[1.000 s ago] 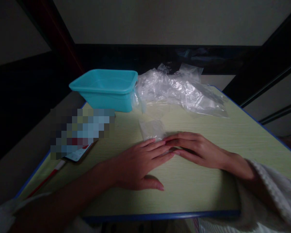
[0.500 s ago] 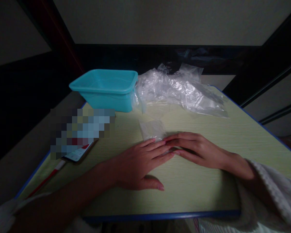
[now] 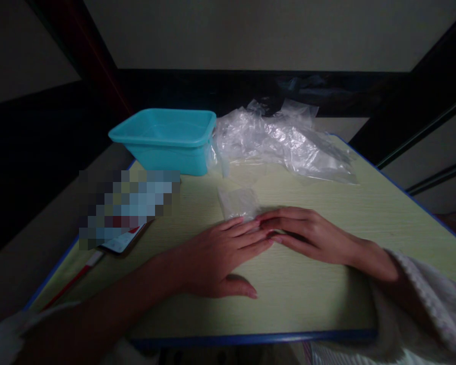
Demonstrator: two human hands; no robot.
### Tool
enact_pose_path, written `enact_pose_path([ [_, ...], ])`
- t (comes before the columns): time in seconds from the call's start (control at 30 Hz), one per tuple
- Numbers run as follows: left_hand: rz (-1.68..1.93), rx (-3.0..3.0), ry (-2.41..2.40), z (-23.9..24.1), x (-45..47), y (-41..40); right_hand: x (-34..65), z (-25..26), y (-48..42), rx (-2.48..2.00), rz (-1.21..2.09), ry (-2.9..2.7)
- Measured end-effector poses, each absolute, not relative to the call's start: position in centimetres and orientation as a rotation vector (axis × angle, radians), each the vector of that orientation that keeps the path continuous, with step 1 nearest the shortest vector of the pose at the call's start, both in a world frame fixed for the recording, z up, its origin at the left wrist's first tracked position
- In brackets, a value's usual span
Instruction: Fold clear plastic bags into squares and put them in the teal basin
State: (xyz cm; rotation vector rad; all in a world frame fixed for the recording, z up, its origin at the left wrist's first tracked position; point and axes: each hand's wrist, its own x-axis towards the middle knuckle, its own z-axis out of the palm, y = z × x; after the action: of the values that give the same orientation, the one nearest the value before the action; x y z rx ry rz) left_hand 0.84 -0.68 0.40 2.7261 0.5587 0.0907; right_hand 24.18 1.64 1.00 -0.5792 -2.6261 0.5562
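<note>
A small folded piece of clear plastic (image 3: 238, 202), perhaps a bag, lies flat on the table in front of my hands. My left hand (image 3: 216, 258) rests palm down with its fingers outstretched over the near edge of the plastic, the thumb spread toward me. From the other side reaches my right hand (image 3: 304, 230), its fingers long and slightly bent, the tips meeting those of my left hand at the plastic's near right corner. That near part is hidden under the fingers. Neither hand is closed around anything.
A turquoise plastic basin (image 3: 171, 147) stands at the back left. Beside it is a heap of crumpled clear plastic bags (image 3: 273, 137). On the left lies a phone (image 3: 123, 241), mostly pixelated, near a red and white stick-like item (image 3: 74, 279). Blue edging (image 3: 258, 338) borders the pale table (image 3: 307, 299).
</note>
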Motion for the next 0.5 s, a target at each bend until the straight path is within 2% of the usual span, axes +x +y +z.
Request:
enact_pose_path([
  [0.33, 0.206, 2.732, 0.492, 0.59, 0.55, -0.51, 24.37, 1.04, 1.59, -0.577, 0.507, -2.639],
  [0.5, 0.613, 2.778, 0.535, 0.62, 0.46, -0.32, 24.45, 0.94, 1.60, -0.584, 0.479, -2.653],
])
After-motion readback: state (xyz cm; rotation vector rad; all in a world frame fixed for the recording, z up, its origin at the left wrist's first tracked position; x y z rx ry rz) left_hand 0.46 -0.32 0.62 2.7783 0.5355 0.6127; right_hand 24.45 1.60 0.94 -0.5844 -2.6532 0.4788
